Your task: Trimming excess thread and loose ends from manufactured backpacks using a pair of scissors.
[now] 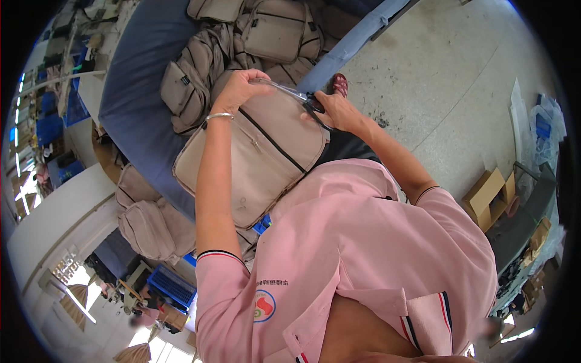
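Holding the beige bag (260,160) at the centre, your left hand (240,89) is closed over its top edge at 11 o'clock, a silver bracelet (219,115) on the wrist. At 1 o'clock of the bag, your right hand (336,111) grips dark-handled scissors (305,101), blades pointing at the left hand. More beige bags (242,42) lie piled on the blue-covered desk (130,91) at 12 o'clock.

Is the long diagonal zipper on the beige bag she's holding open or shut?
Shut: the dark zipper on the beige bag shows as one thin closed line, no gap.
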